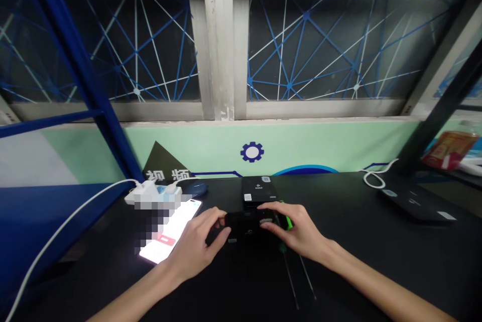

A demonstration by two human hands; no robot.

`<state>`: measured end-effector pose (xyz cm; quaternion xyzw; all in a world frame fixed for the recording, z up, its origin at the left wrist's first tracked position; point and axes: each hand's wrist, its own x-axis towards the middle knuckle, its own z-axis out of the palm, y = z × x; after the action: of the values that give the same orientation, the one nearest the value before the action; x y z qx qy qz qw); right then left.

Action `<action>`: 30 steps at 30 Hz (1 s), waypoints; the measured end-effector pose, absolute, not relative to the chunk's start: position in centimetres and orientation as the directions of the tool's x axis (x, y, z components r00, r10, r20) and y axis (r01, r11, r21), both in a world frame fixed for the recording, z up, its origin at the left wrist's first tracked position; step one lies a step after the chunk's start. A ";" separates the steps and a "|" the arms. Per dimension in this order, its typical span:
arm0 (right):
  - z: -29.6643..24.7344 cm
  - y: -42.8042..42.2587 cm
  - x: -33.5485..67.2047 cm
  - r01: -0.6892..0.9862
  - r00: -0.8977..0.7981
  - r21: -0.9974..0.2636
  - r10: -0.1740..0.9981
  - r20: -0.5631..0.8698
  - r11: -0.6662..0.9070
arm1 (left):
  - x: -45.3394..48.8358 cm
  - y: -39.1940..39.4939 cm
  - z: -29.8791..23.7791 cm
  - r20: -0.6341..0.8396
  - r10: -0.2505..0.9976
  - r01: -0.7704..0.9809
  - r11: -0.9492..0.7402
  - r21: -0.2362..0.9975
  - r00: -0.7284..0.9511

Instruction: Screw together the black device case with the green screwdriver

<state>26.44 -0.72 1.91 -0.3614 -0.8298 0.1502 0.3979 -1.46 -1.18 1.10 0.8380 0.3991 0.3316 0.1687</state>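
Observation:
A small black box-shaped device [246, 226] lies on the black table [357, 241], near its middle. My left hand [199, 249] grips the device's left end with thumb and fingers curled round it. From the right, my right hand [297, 231] has its fingers pressed on the device's top. A green-handled screwdriver [286, 222] lies partly under my right hand, and two thin metal shafts [301, 277] stretch toward me. A second black box [258, 190] with labels sits just behind the device.
A lit smartphone [171, 234] lies left of my hands. Behind it are a white power strip [150, 194] with a cable and a dark mouse [196, 189]. A flat black unit [416, 204] and a white cable [372, 176] sit at the right. A window wall closes the back.

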 end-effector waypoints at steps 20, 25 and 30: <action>1.7 -0.4 26.7 0.424 -0.647 -0.490 0.633 0.424 0.761 | -1.7 -0.4 0.6 0.185 0.806 0.559 -0.535 0.633 0.562; 1.8 -0.6 26.5 0.437 -0.709 -0.450 0.606 0.359 0.779 | -1.7 -0.5 0.5 0.172 0.787 0.581 -0.564 0.587 0.592; 2.1 -0.9 26.4 0.393 -0.746 -0.459 0.568 0.346 0.796 | -1.7 -0.4 0.4 0.178 0.769 0.601 -0.601 0.527 0.614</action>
<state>26.38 -0.91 2.09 -0.2623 -0.9166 0.1816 0.2408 -1.72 -0.42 0.41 0.8727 0.3924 0.1978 0.2130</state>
